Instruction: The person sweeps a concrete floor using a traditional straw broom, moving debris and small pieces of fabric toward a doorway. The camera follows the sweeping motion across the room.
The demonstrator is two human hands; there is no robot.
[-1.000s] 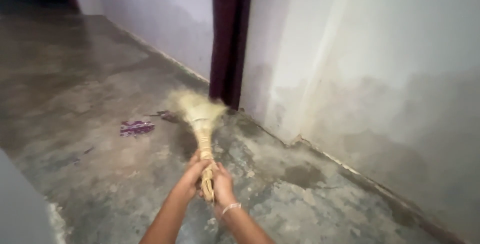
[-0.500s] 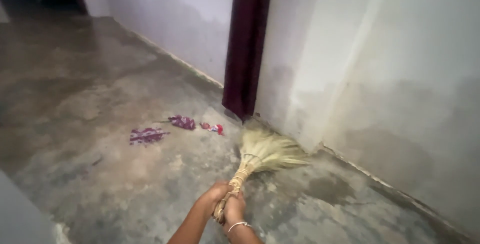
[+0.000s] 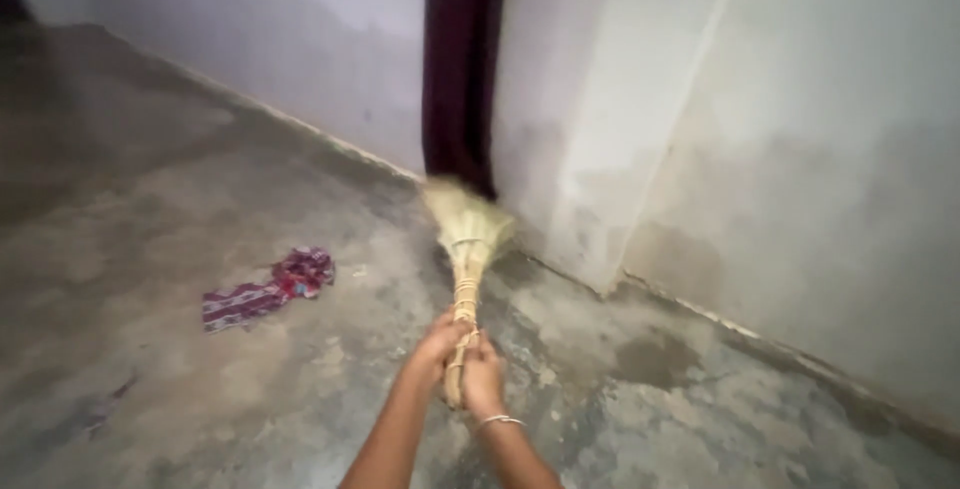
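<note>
Both hands (image 3: pixel 462 359) grip straw broom (image 3: pixel 466 249) — bristles at dark curtain (image 3: pixel 460 69).

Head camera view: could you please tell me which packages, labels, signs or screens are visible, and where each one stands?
None are in view: no package, label, sign or screen.
Only a straw broom held in both hands, a crumpled red-and-purple cloth on the concrete floor, and a dark curtain at the wall.
</note>
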